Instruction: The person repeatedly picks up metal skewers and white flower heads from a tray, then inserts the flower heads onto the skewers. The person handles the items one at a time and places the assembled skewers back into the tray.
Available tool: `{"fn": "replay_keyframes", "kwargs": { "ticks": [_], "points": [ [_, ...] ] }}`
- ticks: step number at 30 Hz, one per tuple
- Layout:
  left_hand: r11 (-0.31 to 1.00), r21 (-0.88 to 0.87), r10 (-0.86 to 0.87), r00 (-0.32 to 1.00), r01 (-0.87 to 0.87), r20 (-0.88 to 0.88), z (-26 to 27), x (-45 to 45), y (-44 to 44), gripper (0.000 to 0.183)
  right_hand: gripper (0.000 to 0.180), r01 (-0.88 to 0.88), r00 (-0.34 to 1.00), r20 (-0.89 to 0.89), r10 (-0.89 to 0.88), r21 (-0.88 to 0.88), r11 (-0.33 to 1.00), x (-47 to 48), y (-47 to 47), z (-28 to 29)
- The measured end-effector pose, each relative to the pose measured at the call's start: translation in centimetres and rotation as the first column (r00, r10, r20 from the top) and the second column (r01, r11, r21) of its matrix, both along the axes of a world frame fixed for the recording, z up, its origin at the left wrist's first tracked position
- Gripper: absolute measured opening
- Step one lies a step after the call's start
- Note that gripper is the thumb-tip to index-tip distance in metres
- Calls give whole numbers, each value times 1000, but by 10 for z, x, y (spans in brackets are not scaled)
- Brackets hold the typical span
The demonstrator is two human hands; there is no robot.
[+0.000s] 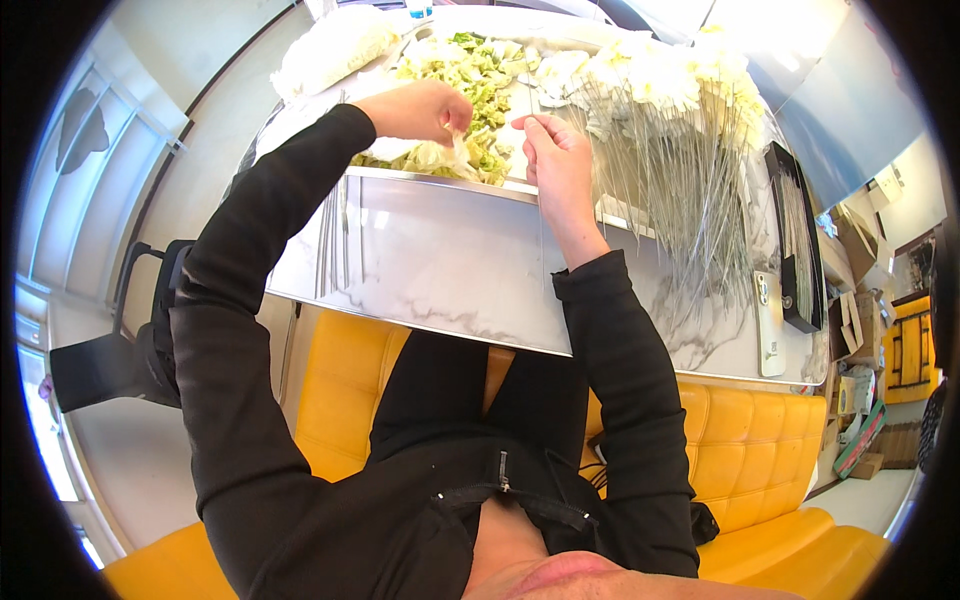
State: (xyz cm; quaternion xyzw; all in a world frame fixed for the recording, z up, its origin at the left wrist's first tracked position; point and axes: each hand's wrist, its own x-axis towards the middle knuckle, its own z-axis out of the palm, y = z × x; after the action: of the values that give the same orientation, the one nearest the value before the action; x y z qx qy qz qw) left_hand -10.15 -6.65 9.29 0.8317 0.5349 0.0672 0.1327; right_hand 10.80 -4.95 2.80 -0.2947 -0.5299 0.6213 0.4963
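Observation:
My left hand (420,112) pinches a pale, thin piece that looks like an artificial petal or leaf (459,154), just over the tray. Opposite it, my right hand (559,154) grips a thin wire stem (541,240) between thumb and fingers. The stem stands nearly lengthwise, its lower end reaching over the table's front part. Between and below the hands lies a heap of yellow-green petal-like pieces (491,109) in a metal-rimmed tray (442,178). To the right of my right hand spreads a large bunch of wire stems (690,202) topped with pale cream flower heads (652,75).
Several loose wires (334,247) lie at the left on the marble-patterned table (442,255). A white bulky bag (337,52) sits at the back left. On the right are a phone (769,322) and a black open box of wires (793,240). Cardboard boxes (862,315) stand beyond.

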Motion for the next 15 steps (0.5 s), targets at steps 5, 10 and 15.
{"fn": "replay_keyframes", "kwargs": {
  "ticks": [5,10,15],
  "points": [
    [971,-203,201,882,-123,427,23,-5,7,15,19,-83,993,-85,78,-60,995,3,0,4],
    [959,-241,282,550,-147,786,27,10,1,17,22,-140,985,-120,128,-101,985,5,-6,12],
    [947,-293,320,333,-130,887,6,24,1,19,24,-265,951,-192,243,-99,959,8,-4,10]
  ]
}}
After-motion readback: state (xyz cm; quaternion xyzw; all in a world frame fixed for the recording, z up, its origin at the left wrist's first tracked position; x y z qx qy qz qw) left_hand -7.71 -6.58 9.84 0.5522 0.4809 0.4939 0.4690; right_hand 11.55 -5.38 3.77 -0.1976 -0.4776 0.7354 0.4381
